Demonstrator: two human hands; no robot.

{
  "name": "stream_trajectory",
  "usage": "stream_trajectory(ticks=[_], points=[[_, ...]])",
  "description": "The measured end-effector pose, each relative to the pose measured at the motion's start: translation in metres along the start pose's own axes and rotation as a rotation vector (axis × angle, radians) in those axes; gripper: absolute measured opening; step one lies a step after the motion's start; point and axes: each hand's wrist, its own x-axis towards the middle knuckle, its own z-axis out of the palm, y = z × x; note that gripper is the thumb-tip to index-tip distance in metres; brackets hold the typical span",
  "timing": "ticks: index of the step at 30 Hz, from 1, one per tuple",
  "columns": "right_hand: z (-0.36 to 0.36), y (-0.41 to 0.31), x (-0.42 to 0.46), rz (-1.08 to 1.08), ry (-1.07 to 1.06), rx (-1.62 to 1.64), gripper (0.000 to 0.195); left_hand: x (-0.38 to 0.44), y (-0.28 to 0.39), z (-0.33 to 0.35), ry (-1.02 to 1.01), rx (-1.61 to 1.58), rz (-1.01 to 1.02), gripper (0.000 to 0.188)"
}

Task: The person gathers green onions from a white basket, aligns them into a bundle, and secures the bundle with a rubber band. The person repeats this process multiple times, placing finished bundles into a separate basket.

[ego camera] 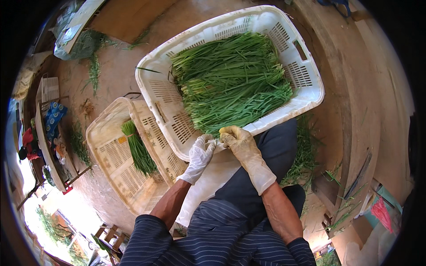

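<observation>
A white plastic basket (233, 129) holds long green leafy stalks (233, 79), laid in layered bundles that look like garlic chives. At its near edge, my left hand (200, 154) in a thin whitish glove has its fingertips pinched together. Close on its right, my right hand (243, 149) wears a stained, yellowish glove, thumb and fingers bent together over the rim. Something small and green shows between the two sets of fingertips; what it is cannot be told. A tied bundle of green stalks (138, 149) lies inside a dirtier plastic basket (109, 114) at the left.
Loose green leaves (301, 153) litter the floor right of my knee. A clear plastic bag (78, 45) with greens lies at the upper left, near a low wooden bench (50, 146) bearing cloths. Long wooden boards (361, 99) run along the right side. A pink plastic bag (381, 212) hangs at the lower right.
</observation>
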Motion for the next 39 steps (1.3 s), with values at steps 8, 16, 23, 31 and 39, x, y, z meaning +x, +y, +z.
stream_trajectory(ticks=[8, 16, 23, 31, 39], points=[[-0.004, 0.002, 0.008, -0.035, -0.052, 0.03, 0.028, 0.032, 0.017, 0.007, -0.02, -0.158, 0.035, 0.042], [-0.016, -0.027, 0.001, -0.019, -0.108, 0.355, 0.047, 0.025, 0.046, 0.036, -0.126, -0.407, 0.006, 0.032], [-0.011, -0.026, 0.004, 0.051, -0.022, 0.38, 0.04, 0.004, 0.008, 0.059, -0.138, -0.147, 0.024, 0.012], [-0.02, -0.019, 0.007, 0.054, -0.166, 0.242, 0.046, 0.013, -0.004, 0.082, 0.077, 0.157, 0.059, 0.029], [-0.03, 0.003, 0.018, -0.005, -0.125, 0.205, 0.043, 0.022, 0.003, 0.097, 0.073, 0.267, 0.08, 0.022]])
